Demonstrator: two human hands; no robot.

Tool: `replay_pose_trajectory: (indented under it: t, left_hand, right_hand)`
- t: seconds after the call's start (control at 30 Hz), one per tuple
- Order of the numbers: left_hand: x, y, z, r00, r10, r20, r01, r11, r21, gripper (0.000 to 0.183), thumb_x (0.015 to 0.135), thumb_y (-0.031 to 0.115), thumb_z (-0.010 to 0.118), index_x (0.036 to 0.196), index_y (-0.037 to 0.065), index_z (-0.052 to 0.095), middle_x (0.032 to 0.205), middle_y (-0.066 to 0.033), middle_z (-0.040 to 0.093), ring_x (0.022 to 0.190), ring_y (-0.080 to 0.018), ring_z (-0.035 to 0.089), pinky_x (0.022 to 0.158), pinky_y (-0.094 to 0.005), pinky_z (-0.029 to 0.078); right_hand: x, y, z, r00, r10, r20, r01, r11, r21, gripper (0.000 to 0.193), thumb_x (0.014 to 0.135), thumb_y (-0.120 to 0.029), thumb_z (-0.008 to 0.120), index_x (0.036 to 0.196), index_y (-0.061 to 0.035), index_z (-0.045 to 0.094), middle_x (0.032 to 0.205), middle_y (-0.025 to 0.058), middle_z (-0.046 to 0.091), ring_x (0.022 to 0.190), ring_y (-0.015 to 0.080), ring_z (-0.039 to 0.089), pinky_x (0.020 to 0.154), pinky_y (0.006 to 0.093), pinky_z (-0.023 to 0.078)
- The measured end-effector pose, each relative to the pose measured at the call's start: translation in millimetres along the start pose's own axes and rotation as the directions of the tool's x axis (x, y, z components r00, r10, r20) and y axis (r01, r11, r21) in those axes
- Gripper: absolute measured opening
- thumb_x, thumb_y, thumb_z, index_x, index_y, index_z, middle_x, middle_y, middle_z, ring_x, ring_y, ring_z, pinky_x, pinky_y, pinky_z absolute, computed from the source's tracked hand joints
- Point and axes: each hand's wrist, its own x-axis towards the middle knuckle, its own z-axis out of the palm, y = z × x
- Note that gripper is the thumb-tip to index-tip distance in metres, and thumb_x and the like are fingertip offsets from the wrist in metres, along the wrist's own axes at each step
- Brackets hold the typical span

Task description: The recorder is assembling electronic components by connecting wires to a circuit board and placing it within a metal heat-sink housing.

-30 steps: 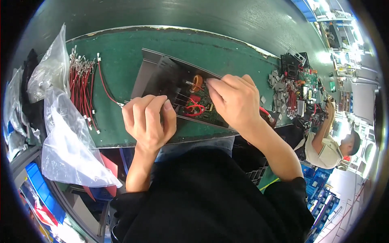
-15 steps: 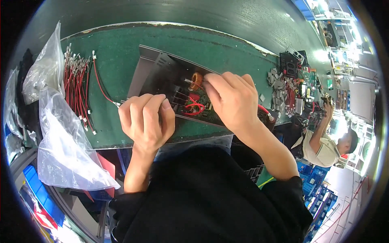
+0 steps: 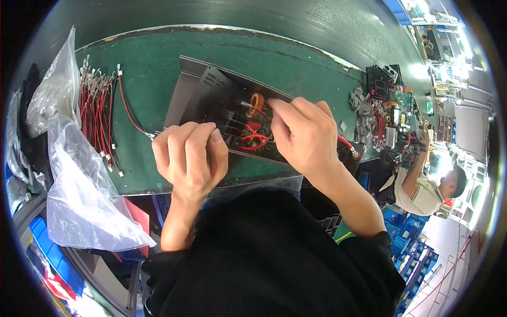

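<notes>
enclosure [image 3: 186,91] on bench, both hands at it

body: dark metal box, open on top, lying slantwise on the green bench top [image 3: 153,55], far-left end higher in view, near-right end partly under the right hand [image 3: 306,134].

right hand: over the right part of the box. index and thumb tips drawn close together, other fingers bent. tips sit just right of the copper-coloured coil [image 3: 257,101], above the board [image 3: 271,147]. a thin red wire passes the coil and runs toward those tips. can't tell if they're grasping it or nothing, contact spot is hidden.

left hand: [image 3: 191,158] at the near-left side of the box, back of hand up, fingers curled, thumb toward the right. it covers part of the near wall. one loose red-and-black lead [image 3: 123,99] comes in from the left, its metal end right by the outer fingers. can't tell whether it's gripped, fingertips are out of sight.

between hands: red wire loop [image 3: 265,140] inside the box, right of the left thumb, lower left of the right fingertips.

around: bunch of red leads [image 3: 96,116] further left, clear plastic bag [image 3: 87,195] beside it, hanging over the bench edge. thick red cable [image 3: 346,141] beyond the right wrist. heap of small grey blocks [image 3: 363,113] further right.
</notes>
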Motion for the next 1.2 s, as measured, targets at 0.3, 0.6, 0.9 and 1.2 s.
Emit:
replay_pose_trajectory:
  t: [0.3,0.6,0.9,1.2]
  left_hand:
    - [2.9,0.9,0.5,1.000,0.017,-0.013,-0.017,1.000,0.005,0.020,0.080,0.000,0.068,0.099,0.006,0.065,0.092,-0.0070,0.065,0.084,-0.0270,0.059,0.080,-0.0386,0.045]
    - [50.7,22.7,-0.5,0.958,0.168,0.232,-0.142,0.982,-0.125,0.025,0.078,0.004,0.073,0.102,0.009,0.071,0.095,-0.0029,0.061,0.089,-0.0240,0.058,0.079,-0.0384,0.044]
    - [81.1,39.3,16.2,0.771,0.306,0.558,-0.285,0.950,-0.126,0.027,0.074,0.000,0.064,0.100,0.001,0.068,0.097,-0.0103,0.058,0.096,-0.0301,0.056,0.084,-0.0419,0.047]
    - [79.6,59.6,11.5,0.742,0.299,0.600,-0.384,0.923,0.015,0.033,0.077,-0.006,0.061,0.108,0.001,0.070,0.099,-0.0107,0.059,0.096,-0.0304,0.056,0.085,-0.0418,0.048]
  right_hand:
    - [-1.4,4.4,-3.4,1.000,-0.017,-0.020,0.018,0.999,0.051,0.023,0.077,-0.001,0.071,0.099,-0.0078,0.073,0.067,0.0037,0.057,0.061,0.0222,0.057,0.060,0.0349,0.039]
    - [-66.1,75.1,-115.0,0.783,0.500,-0.369,-0.504,0.859,0.095,0.015,0.092,-0.004,0.068,0.105,-0.0008,0.075,0.089,0.0065,0.073,0.074,0.0090,0.063,0.065,0.0235,0.049]
    - [-174.8,124.9,-85.1,0.622,0.759,-0.193,-0.751,0.648,0.128,0.018,0.090,-0.009,0.073,0.105,0.0004,0.074,0.089,0.0068,0.072,0.074,0.0103,0.062,0.069,0.0255,0.050]
    - [-140.1,145.8,-56.9,0.806,0.590,-0.046,-0.565,0.790,0.237,0.026,0.085,-0.008,0.075,0.110,-0.0035,0.070,0.090,0.0124,0.067,0.073,0.0231,0.064,0.063,0.0333,0.050]
